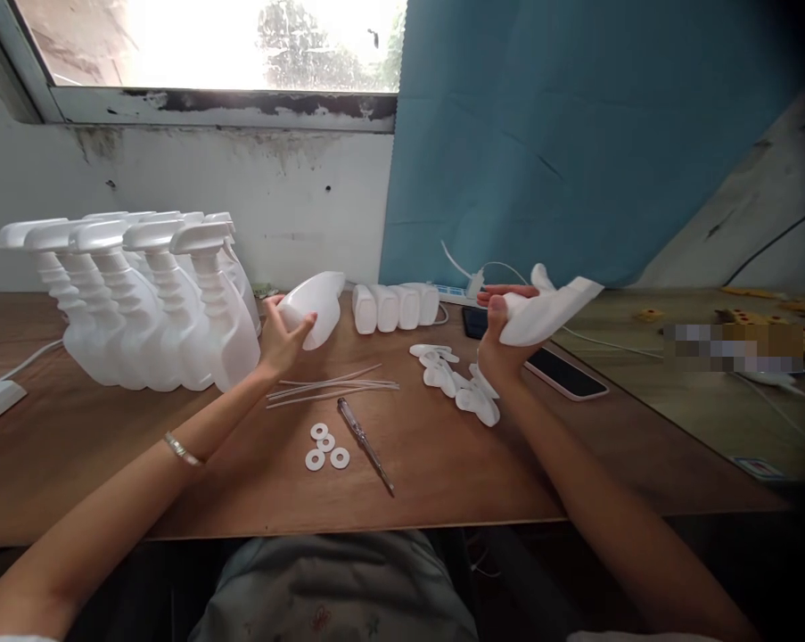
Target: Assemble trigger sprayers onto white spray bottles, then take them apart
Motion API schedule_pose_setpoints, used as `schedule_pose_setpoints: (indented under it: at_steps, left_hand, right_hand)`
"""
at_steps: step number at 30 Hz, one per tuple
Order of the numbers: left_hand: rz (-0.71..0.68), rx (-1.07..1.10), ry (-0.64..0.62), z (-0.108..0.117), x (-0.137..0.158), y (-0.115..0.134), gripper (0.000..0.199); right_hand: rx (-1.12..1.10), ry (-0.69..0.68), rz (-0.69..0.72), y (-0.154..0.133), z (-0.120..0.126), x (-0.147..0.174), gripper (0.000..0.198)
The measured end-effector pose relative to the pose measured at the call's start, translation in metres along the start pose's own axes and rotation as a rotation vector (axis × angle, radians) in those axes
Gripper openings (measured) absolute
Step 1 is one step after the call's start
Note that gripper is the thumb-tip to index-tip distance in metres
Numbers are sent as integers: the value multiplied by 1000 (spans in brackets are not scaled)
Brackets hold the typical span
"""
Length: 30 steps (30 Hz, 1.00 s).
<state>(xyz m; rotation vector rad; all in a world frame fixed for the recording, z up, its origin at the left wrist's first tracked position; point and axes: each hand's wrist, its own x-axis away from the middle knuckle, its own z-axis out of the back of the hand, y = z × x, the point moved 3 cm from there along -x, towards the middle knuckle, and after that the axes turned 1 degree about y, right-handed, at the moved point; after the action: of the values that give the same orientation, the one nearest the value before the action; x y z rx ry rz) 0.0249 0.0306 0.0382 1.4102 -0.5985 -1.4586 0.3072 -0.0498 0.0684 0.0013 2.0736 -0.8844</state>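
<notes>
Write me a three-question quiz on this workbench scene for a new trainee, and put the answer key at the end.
1. Count: How many flat white washers lie in the cluster in front of the person?
2. Multiple choice: Which of these lies just to the right of those washers?
A) a power strip
B) a screwdriver
C) a phone
3. True or false: The left hand holds a white plastic bottle part, and the right hand holds a second white plastic bottle part.

Key: 1. Four. 2. B. 3. True.
</notes>
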Motion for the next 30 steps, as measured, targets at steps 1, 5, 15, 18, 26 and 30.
schedule_pose_setpoints:
  at_steps: [1,5,15,18,26,30]
  left_hand:
    - [-112,-181,-30,-6,-6,3,56]
    - [-238,-617,-161,-39,-25,1,50]
    - [-225,-625,-123,-91,-45,-22,61]
    - [-172,-579,-79,-98,-51,-26,62]
    - [-77,-542,-89,-105,-48,-28,68]
    - [-73,-546,-36,-94,-38,-22,61]
  right_hand:
    - [3,-10,-18,0,0,4,19]
    - [26,-179,25,7,-3,20,14]
    - [86,-622,248,24,-7,53,32]
    - [92,-681,266,24,-7,54,31]
    - [105,-805,549,20,-8,62,19]
    - [219,-891,625,12,-11,65,20]
